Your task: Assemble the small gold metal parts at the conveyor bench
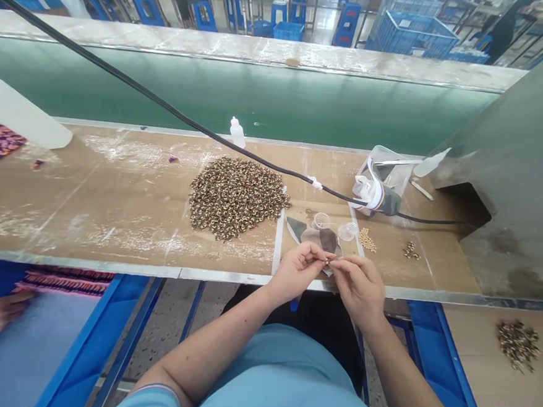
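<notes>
Right at the bench's front edge, a tiny gold-coloured bead [327,261] sits pinched between the person's left hand [297,273] and right hand [358,287], both closed down to a tight fingertip grip, with the piece too small to make out further. Just beneath the hands lies a grey-brown sheet [319,236], with two small clear plastic cups [321,220] at about 12 o'clock and 1 o'clock. A little pile of pale beads [367,240] sits near 2 o'clock, and a small cluster of striped beads [411,250] lies further out near 3 o'clock. A large heap of brown-and-cream beaded pieces [236,196] spreads across the wooden bench [113,202] at 10 o'clock, with a plastic dropper bottle [237,133] beyond it at 11 o'clock. A clear plastic box [385,171] stands around 2 o'clock, crossed by a black cable [211,139]. Lower down, at 4 o'clock, another heap of beaded pieces [518,345] rests on a cardboard surface. Far off at 9 o'clock, another person's hand [4,312] lies over a blue-edged tray [81,347].
</notes>
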The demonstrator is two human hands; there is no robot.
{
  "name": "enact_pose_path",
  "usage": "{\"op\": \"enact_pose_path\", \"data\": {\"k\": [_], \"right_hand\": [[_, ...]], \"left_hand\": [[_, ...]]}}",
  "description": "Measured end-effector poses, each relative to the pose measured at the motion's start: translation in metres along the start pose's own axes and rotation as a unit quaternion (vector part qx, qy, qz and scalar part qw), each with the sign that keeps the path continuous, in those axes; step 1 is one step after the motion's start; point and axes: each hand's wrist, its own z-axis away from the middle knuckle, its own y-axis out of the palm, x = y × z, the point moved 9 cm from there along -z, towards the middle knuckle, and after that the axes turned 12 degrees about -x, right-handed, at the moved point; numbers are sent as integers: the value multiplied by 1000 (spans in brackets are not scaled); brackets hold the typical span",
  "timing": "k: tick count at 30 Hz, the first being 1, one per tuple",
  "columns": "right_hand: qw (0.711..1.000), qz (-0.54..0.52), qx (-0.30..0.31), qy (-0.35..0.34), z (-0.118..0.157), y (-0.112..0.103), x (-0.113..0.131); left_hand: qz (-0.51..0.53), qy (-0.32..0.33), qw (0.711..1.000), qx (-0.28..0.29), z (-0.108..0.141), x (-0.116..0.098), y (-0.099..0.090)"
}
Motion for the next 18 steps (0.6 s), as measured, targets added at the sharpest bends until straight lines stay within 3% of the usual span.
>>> {"op": "enact_pose_path", "data": {"k": [7, 14, 18], "right_hand": [[995, -18, 30, 98, -4, 1, -16], [966, 141, -71, 203, 3, -55, -101], [950, 192, -87, 231, 6, -71, -128]], "left_hand": [[-6, -12, 1000, -8, 1, 0, 0], [-66, -12, 998, -2, 2, 0, 1], [-99, 0, 995, 12, 3, -1, 3]]}}
